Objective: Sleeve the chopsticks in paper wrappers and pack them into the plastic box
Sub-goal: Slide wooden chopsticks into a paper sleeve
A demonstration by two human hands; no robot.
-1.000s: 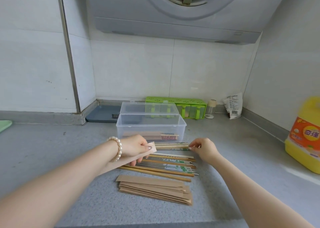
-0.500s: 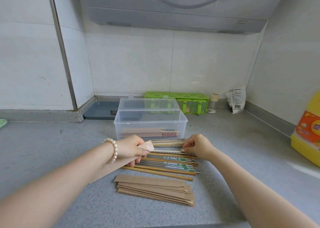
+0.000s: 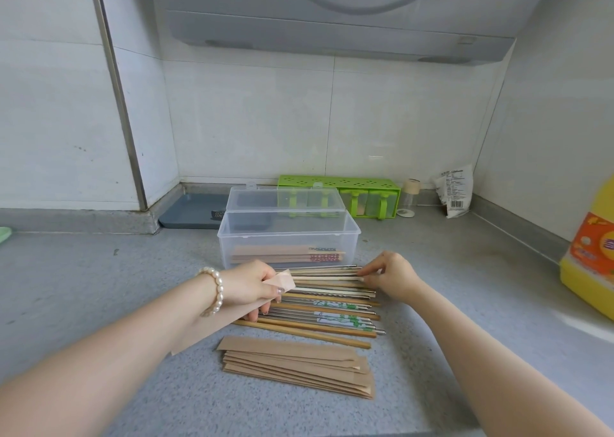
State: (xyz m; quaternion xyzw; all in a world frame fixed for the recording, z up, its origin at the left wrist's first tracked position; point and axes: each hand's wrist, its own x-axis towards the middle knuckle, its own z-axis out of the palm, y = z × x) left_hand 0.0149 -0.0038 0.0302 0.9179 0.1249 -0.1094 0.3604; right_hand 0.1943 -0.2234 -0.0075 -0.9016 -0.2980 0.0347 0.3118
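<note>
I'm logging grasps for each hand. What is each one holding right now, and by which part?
Left hand grips a paper wrapper near its open end. Right hand pinches the right-hand tips of chopsticks lying on the counter.

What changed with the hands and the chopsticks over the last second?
The right hand closed in on the right ends of the loose chopsticks and now pinches the ends at the far side of the row. The left hand kept its grip on one paper wrapper. The wrapper stack, the plastic box and the sleeved pairs inside it stayed put.
</note>
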